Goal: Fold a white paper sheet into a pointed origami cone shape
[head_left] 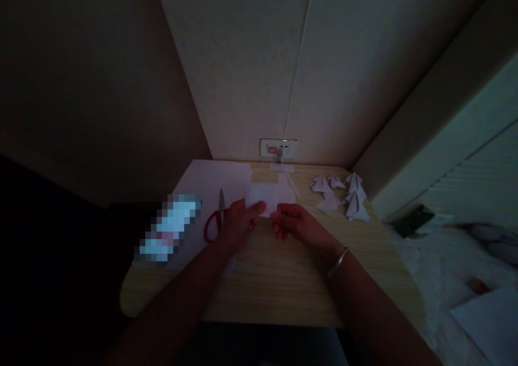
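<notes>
A small white piece of paper (261,194) is held up over the middle of the wooden table. My left hand (242,221) grips its lower left part, thumb on top. At its lower right corner is my right hand (290,220), fingers closed in a pinch on the paper's edge. Red-handled scissors (211,226) lie beside my left hand on large white sheets (194,193). Another small paper (286,195) and a thin paper strip (292,183) lie behind my right hand. Several folded paper shapes (356,207) stand at the table's right.
A lit, pixelated screen (170,228) lies on the left sheets. The wooden table (283,296) meets a wall with a socket panel (278,148). Beyond the right edge, a white sheet (491,323) and a dark green item (415,221) lie on a pale surface.
</notes>
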`<move>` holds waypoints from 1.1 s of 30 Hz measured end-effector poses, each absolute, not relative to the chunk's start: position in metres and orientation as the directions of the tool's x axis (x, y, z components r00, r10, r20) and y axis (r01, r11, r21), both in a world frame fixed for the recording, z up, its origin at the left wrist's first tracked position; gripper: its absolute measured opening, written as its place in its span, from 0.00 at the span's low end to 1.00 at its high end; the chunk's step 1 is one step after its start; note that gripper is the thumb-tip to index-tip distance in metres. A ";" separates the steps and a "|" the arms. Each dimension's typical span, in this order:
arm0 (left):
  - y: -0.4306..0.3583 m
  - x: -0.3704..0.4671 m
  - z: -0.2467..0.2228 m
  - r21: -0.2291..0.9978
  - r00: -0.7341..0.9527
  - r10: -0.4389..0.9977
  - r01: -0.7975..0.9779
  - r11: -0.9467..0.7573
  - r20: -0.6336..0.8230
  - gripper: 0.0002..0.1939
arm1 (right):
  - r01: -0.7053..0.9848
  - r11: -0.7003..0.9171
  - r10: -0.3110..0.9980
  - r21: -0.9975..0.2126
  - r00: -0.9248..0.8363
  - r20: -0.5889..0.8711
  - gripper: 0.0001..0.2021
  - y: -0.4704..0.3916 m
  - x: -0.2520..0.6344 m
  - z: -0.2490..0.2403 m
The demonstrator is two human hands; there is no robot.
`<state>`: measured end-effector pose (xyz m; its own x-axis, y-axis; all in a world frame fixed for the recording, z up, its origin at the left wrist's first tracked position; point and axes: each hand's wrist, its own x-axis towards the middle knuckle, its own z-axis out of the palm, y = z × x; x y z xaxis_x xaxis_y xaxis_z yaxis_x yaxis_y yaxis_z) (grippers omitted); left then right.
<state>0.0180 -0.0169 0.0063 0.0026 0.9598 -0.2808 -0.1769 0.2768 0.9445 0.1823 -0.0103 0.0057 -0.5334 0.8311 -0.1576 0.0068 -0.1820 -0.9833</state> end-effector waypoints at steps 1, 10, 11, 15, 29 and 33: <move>-0.016 0.018 0.006 0.949 -0.002 0.963 -0.171 0.264 -0.268 0.17 | 0.002 -0.184 0.836 -0.983 -0.525 -0.158 0.18 -0.010 0.182 0.006; -0.010 0.013 0.004 0.949 0.098 0.987 -0.277 0.151 -0.128 0.16 | -0.083 -0.168 0.918 -0.982 -0.377 -0.126 0.19 -0.004 0.184 0.002; -0.010 0.012 0.004 0.950 0.100 0.987 -0.275 0.146 -0.122 0.17 | -0.084 -0.171 0.916 -0.982 -0.380 -0.127 0.19 -0.004 0.184 0.002; -0.011 0.010 0.007 0.968 0.077 0.995 -0.238 0.082 -0.065 0.21 | -0.098 -0.191 0.911 -0.977 -0.389 -0.139 0.18 -0.005 0.184 0.006; -0.004 0.015 -0.006 0.931 -0.123 0.992 -0.366 -0.012 -0.036 0.14 | -0.009 -0.216 0.875 -0.976 -0.445 -0.190 0.16 -0.012 0.167 -0.005; 0.001 0.005 -0.006 0.932 -0.139 0.985 -0.361 0.042 -0.098 0.15 | -0.037 -0.047 0.980 -0.998 -0.195 -0.039 0.12 -0.004 0.180 -0.001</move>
<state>0.0054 0.0014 -0.0060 -0.1393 0.9854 -0.0981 -0.3608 0.0417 0.9317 0.1804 -0.0035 -0.0011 -0.1954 0.9799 -0.0394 -0.0366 -0.0475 -0.9982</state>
